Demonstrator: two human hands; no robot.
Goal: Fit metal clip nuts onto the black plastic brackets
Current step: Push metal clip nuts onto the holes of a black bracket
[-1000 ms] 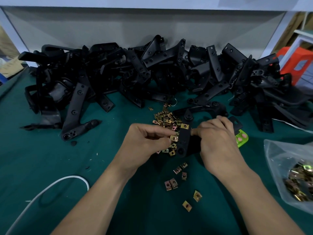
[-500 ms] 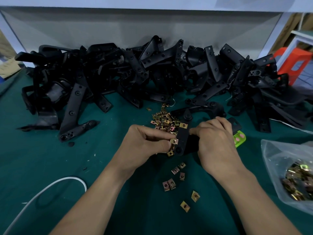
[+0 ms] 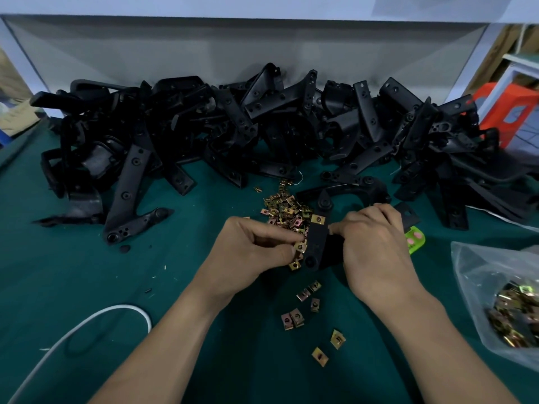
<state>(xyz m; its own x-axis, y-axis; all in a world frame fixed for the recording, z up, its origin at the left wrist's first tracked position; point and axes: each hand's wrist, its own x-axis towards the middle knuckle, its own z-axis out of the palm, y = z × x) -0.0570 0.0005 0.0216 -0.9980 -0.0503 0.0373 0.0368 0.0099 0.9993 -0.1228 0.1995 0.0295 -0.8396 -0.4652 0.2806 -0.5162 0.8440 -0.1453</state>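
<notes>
Betw. left grip (image 3: pixel 256 247) & right grip (image 3: pixel 376 252): bracket (image 3: pixel 316 246); clip nut (image 3: pixel 300 246) at left grip's tips, against bracket. Just behind left grip: nut heap (image 3: pixel 285 211); bracket pile (image 3: pixel 262 126) further back on bench (image 3: pixel 87 272). In front of grips: loose nuts (image 3: pixel 293 318). Right of right grip: bag (image 3: pixel 481 272).

A: Non-task stuff?
B: Teal cloth table cover (image 3: pixel 73 281), thin white cable (image 3: pixel 122 307) looped near left, bright green plastic piece with pink dots (image 3: pixel 415 242) mid-right.
A: Far right?
B: Orange plastic stool (image 3: pixel 507 112) at the back, clear plastic bag (image 3: pixel 472 275) nearer.
</notes>
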